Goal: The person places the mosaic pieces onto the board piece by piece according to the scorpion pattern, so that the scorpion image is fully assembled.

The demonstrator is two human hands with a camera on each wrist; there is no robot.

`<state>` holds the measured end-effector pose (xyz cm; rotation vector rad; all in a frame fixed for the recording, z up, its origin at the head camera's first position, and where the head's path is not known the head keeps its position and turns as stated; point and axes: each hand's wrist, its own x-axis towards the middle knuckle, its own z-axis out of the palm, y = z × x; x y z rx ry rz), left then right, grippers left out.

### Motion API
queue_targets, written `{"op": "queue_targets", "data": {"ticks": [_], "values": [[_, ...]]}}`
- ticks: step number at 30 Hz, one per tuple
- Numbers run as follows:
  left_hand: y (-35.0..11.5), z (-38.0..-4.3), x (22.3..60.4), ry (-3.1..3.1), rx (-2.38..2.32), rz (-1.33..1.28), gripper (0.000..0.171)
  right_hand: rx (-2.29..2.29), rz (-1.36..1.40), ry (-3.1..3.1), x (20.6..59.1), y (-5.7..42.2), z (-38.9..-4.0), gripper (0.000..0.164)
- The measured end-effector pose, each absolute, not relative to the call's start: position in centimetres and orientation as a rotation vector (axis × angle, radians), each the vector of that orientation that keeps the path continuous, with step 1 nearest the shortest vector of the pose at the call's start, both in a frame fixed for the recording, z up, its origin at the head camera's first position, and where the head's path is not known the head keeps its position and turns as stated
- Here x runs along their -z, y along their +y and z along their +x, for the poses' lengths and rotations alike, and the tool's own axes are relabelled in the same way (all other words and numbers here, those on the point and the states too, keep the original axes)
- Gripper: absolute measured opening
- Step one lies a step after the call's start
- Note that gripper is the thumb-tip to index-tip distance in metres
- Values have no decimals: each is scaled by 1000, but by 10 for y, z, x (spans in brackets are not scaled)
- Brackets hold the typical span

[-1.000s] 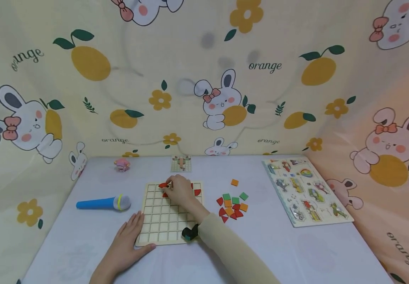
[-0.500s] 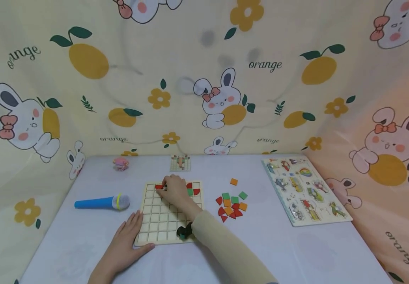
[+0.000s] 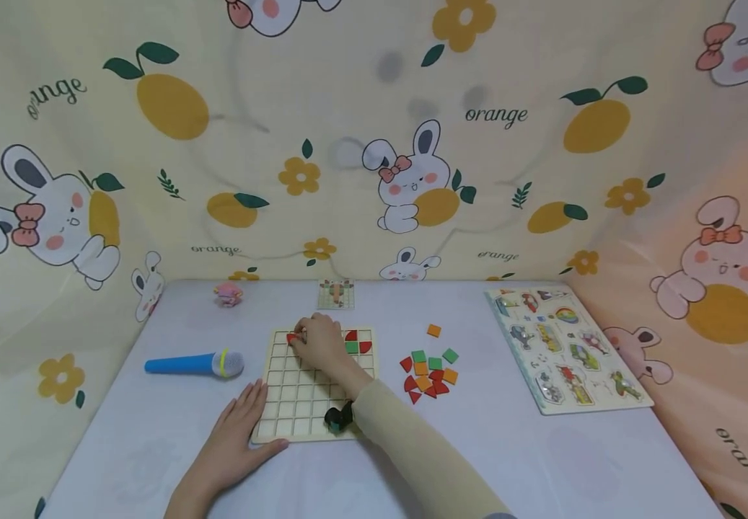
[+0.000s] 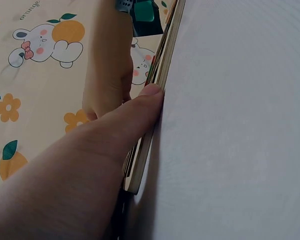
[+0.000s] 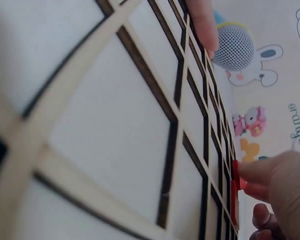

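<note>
A wooden grid board [image 3: 285, 411] lies on the white table. My left hand [image 3: 234, 436] rests at its near left corner with fingers straight; in the left wrist view the thumb [image 4: 135, 112] touches the board's edge. Over the upper rows, my right hand [image 3: 320, 347] pinches a red piece [image 3: 291, 339] at the grid's top left. The right wrist view shows thumb and finger on that red piece [image 5: 235, 171], another red one just below it. Red and green pieces [image 3: 351, 347] sit in the top right cells. The right hand covers the cells between.
Loose red, green and orange pieces [image 3: 435, 363] lie right of the board. A blue toy microphone [image 3: 195, 364] is at left. Behind stand a pink toy [image 3: 228, 294] and a pattern card [image 3: 336, 294]. A picture puzzle board [image 3: 568, 349] lies at far right.
The right hand has shifted slightly left along the top of the grid with the red piece. The left hand stays at the board's edge. The head view has shifted a little.
</note>
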<state>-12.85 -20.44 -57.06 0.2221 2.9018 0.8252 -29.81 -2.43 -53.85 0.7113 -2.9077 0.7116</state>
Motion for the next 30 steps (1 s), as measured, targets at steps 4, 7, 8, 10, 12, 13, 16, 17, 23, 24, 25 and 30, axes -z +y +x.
{"op": "queue_targets", "data": {"ticks": [4, 7, 8, 10, 12, 13, 16, 17, 23, 24, 25, 30], "values": [[-204, -130, 570, 2890, -804, 212, 119, -690, 750, -2898, 539, -25, -298, 23], [-204, -129, 569, 2885, -794, 210, 119, -664, 763, -2879, 541, -26, -297, 23], [-204, -129, 568, 2881, -795, 211, 119, -653, 750, -2879, 541, -26, -298, 24], [-204, -129, 567, 2884, -805, 222, 118, -652, 725, -2885, 543, -26, -299, 24], [-203, -130, 568, 2885, -813, 228, 118, -665, 704, -2894, 543, -26, -300, 25], [-203, -130, 568, 2886, -818, 230, 117, -662, 695, -2903, 543, -25, -301, 25], [-203, -130, 569, 2891, -830, 231, 117, -695, 692, -2905, 541, -24, -299, 25], [-203, -129, 569, 2888, -829, 227, 117, -698, 690, -2905, 540, -23, -298, 24], [-204, -129, 566, 2887, -809, 223, 118, -720, 692, -2908, 537, -23, -299, 23], [-204, -129, 566, 2886, -804, 223, 118, -721, 692, -2912, 537, -23, -300, 22], [-204, -128, 566, 2882, -803, 224, 118, -710, 690, -2920, 537, -23, -300, 22], [-204, -128, 566, 2877, -821, 228, 117, -759, 648, -2951, 536, -25, -302, 21]]}}
